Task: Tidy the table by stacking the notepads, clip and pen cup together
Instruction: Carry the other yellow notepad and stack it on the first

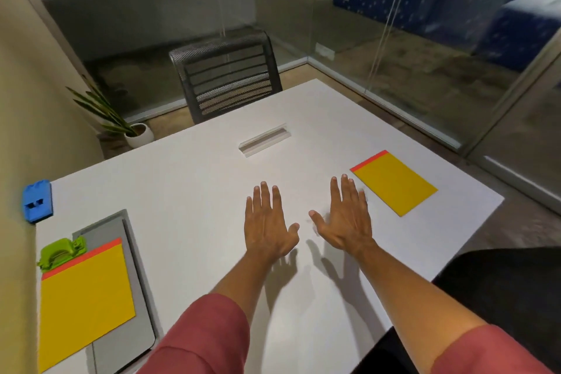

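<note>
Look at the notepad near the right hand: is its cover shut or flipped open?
Shut. The notepad lies flat on the table, its yellow face unbroken below the red strip, with no page lifted or folded back.

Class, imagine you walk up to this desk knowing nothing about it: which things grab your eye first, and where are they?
Two yellow notepads with red top strips stand out: a large notepad at the near left and a smaller notepad at the far right of the white table. Between them the left hand and right hand hover open and empty. A green clip touches the large pad's top corner.
</note>
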